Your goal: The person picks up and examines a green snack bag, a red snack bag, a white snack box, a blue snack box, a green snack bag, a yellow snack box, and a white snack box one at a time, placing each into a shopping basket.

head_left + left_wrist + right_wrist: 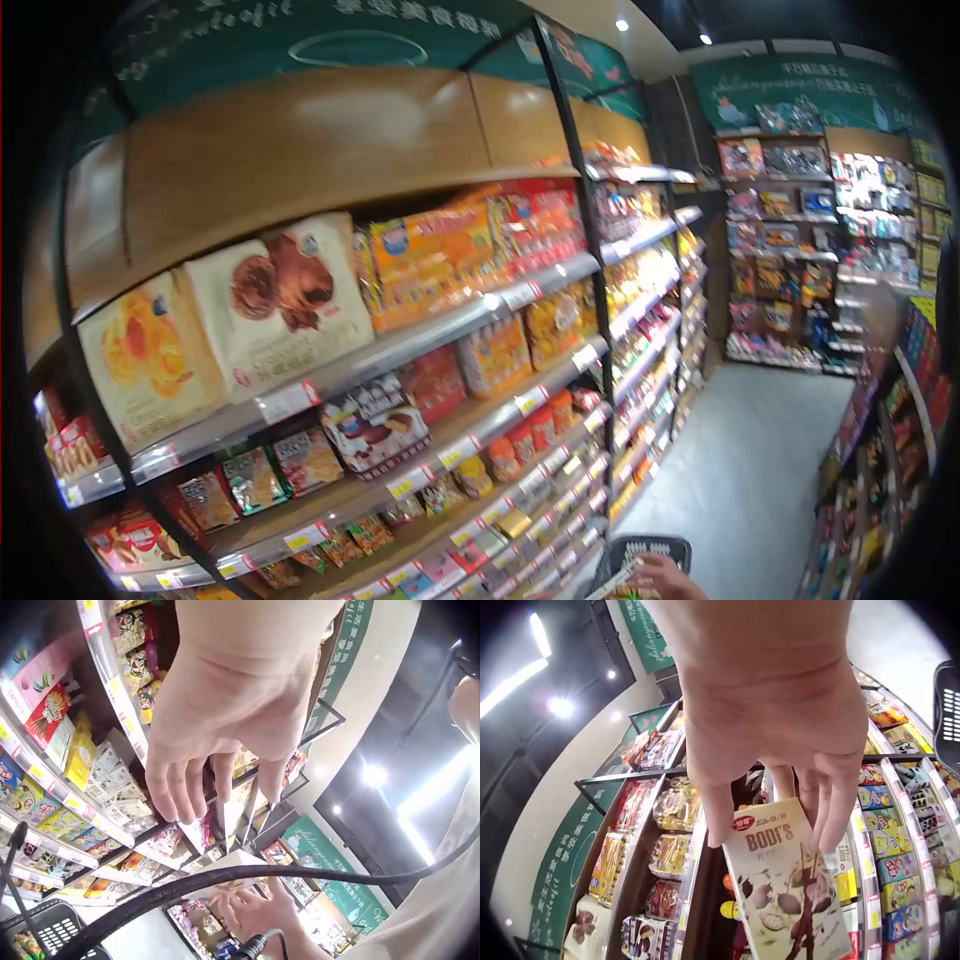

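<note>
In the right wrist view my right hand (776, 727) pinches a cream box (787, 885) with nuts printed on it, thumb on one side and fingers on the other. The same hand (262, 911) and box (244, 860) show low in the left wrist view, partly behind a black cable. My left hand (232, 712) hangs with relaxed, spread fingers, holding nothing. At the bottom of the head view, my right hand (663, 577) is over a black basket (655, 545), with the pale box (612, 580) seen edge-on.
Stocked snack shelves (440, 345) run along the left, their price rails facing the aisle. Grey floor (745, 440) stretches ahead to more shelves (780, 250) at the back. Another display (885, 460) stands on the right. A black cable (187, 885) crosses the left wrist view.
</note>
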The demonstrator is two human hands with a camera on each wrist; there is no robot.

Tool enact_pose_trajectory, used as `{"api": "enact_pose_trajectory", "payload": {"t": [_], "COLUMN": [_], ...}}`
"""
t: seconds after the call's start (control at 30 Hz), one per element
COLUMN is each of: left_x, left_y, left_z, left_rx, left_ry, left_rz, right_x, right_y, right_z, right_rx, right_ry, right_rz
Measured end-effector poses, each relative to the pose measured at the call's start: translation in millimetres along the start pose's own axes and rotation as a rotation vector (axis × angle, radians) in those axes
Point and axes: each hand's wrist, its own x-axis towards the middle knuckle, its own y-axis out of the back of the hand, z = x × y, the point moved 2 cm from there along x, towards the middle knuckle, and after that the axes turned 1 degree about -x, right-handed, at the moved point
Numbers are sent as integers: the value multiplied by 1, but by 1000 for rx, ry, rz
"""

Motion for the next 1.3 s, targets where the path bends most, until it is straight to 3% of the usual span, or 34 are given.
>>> {"api": "enact_pose_trajectory", "payload": {"t": [0.03, 0.1, 0.17, 0.23, 0.27, 0.37, 0.43, 0.5, 0.53, 0.6, 0.73, 0.9, 1.3], "left_x": [-7, -13, -20, -22, -23, -13, -2, 15, 24, 50, 91, 135, 183], "left_y": [-7, -16, -19, -46, -56, -66, -73, -89, -109, -133, -188, -235, -296], "left_z": [10, 17, 21, 76, 95, 82, 69, 62, 67, 65, 90, 88, 93], "left_rx": [-3, -24, 230, 250, 270, 49, 10, 15, -101, -38, -34, -20, -16], "left_ry": [11, 35, 16, 51, 69, 95, 188, 248, 230, 230, 246, 184, 211], "left_rz": [-28, -75, -64, -35, -17, -39, -44, -83, -65, -93, -54, 76, 138], "right_x": [-25, -37, -40, -39, -38, -39, -40, -29, -25, -12, -8, 12, 38], "right_y": [-22, -35, -51, -65, -65, -71, -68, -44, -31, 5, 56, 118, 172], "right_z": [-18, -26, -38, -48, -53, -74, -90, -94, -101, -105, -152, -194, -243], "right_rx": [-87, -144, -291, -424, -451, -477, -389, -288, -267, -244, -121, -306, -252], "right_ry": [-25, 36, 160, 173, 70, 10, 98, 164, 169, 227, 193, 163, 174], "right_rz": [35, -100, -234, -249, -249, -288, -309, -309, -253, -148, -226, -295, -388]}}
